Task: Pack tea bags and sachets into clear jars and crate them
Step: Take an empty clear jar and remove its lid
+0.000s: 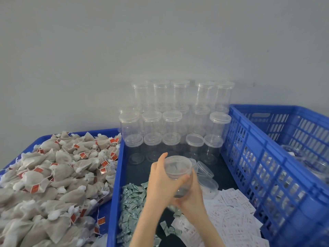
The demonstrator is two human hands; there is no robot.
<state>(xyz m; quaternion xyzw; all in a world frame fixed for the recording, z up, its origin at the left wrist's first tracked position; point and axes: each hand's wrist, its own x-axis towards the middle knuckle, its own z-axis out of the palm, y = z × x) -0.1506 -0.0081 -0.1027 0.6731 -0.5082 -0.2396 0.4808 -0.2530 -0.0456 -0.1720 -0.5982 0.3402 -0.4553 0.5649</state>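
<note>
Clear plastic is the jar point(178, 173) that both hands hold at the centre of the middle blue tray point(116, 175), lifted above the tray floor. Its lid seems to be on. The left hand point(160, 182) curls around its side, thumb up at 12 o'clock, and the right hand point(191, 195) wraps the lower part, so both grip the jar. I judge the step is opening or closing the lid: keep the body still with the lower hand and turn only the top. Loose lids point(206, 175) lie at 3 o'clock, green sachets point(131, 202) at 7 o'clock, white sachets point(229, 209) at 4 o'clock. Empty jars point(170, 122) stand at 12 o'clock, tea bags point(58, 175) at 9 o'clock, the blue crate point(258, 157) at 3 o'clock
</note>
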